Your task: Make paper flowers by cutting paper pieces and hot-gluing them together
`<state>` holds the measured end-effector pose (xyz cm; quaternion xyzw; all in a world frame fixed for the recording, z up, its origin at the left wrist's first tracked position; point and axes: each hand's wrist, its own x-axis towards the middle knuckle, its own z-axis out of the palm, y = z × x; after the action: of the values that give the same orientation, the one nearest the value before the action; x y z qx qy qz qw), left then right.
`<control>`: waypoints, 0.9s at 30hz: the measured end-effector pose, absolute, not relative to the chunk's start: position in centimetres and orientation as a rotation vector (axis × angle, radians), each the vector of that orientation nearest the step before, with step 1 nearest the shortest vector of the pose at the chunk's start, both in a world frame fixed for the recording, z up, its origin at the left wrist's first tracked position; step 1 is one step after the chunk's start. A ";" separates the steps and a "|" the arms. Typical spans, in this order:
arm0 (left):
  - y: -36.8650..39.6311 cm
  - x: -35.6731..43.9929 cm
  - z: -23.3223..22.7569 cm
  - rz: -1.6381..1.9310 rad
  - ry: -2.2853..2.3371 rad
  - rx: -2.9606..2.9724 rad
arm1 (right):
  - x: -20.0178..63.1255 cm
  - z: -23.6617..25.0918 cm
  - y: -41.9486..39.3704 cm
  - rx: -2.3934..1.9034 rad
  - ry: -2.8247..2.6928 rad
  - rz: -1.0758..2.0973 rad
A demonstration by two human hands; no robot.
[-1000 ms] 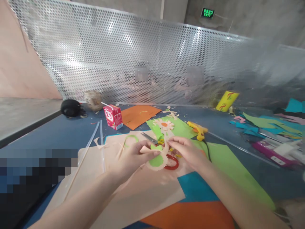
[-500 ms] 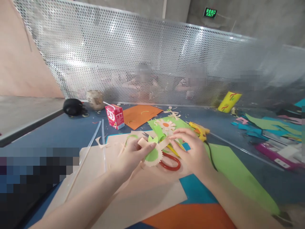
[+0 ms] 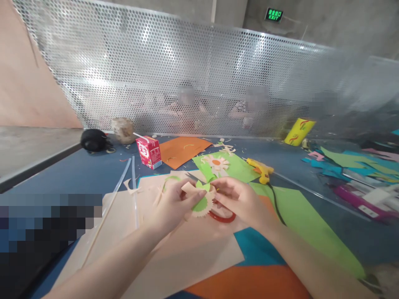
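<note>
A cream paper cut-out with a fringed edge and green centre is pinched between the thumb and fingers of my left hand. Two small green points stick up at its top, and a cream strip juts out at its left. My right hand has its thumb and fingertips closed on the right edge of the same cut-out. Under the hands lie scissors with red handles, partly covered. Just beyond them a cream paper flower with an orange centre rests on green paper.
A yellow glue gun with a black cord lies at the right. A red drink carton stands back left, near clear glue sticks. Paper scraps and a purple tool lie far right. A perforated metal screen bounds the table's back.
My right hand has moved left and down, from holding the cut-out's right strip outward to pinching its edge. That strip is now folded in or hidden by the fingers.
</note>
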<state>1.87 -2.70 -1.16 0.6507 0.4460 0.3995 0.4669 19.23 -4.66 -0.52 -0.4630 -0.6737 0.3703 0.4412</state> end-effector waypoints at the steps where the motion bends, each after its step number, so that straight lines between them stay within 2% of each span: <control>1: -2.7 1.9 -1.2 0.983 1.117 1.614 | 19.3 -0.5 -4.7 -1.147 -1.665 0.928; 9: -2.5 1.7 -1.4 1.054 1.148 1.680 | 19.3 -0.5 -4.8 -1.113 -1.640 0.959; 21: -2.8 2.0 -1.1 0.932 1.170 1.557 | 19.7 -0.5 -4.4 -1.137 -1.575 1.037; 27: -2.7 2.1 -1.4 0.926 1.189 1.536 | 19.8 -0.8 -4.2 -1.096 -1.505 1.208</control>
<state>2.09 -2.68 -1.43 0.6282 0.4862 0.3788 0.4748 19.85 -4.19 -0.85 -0.4422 -0.6073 0.4876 0.4449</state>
